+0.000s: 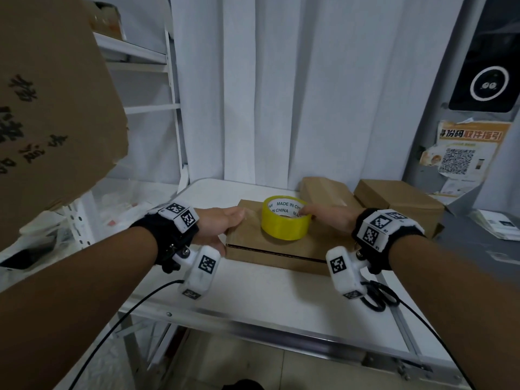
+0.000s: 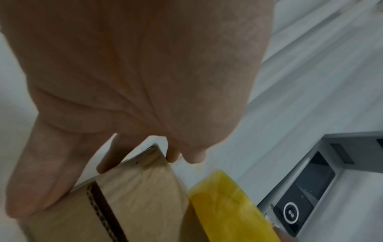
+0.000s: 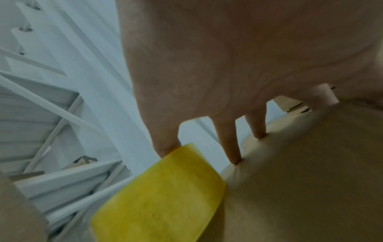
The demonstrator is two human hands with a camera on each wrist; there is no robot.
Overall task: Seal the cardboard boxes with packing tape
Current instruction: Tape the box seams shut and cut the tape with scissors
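Cardboard box (image 1: pixel 277 243) flat at bench (image 1: pixel 253 299) centre, yellow tape roll (image 1: pixel 285 222) on top.

Head view: left hand (image 1: pixel 222 225) grasps box's left end; right hand (image 1: pixel 327 216) at roll, fingertip inside core. Two more boxes (image 1: pixel 394 198) at far right corner; scissors (image 1: pixel 377 298) near right edge.

Left wrist view: fingers (image 2: pixel 107 160) wrap box's corner, thumb on side.

Right wrist view: one finger behind roll, others press box top; full grip on roll, cannot tell. Only here dented cardboard shows.

Risk: box shifts, roll slides off.

White curtain (image 1: pixel 281 88) behind white table (image 1: pixel 253 299), shelving (image 1: pixel 157 80) alongside
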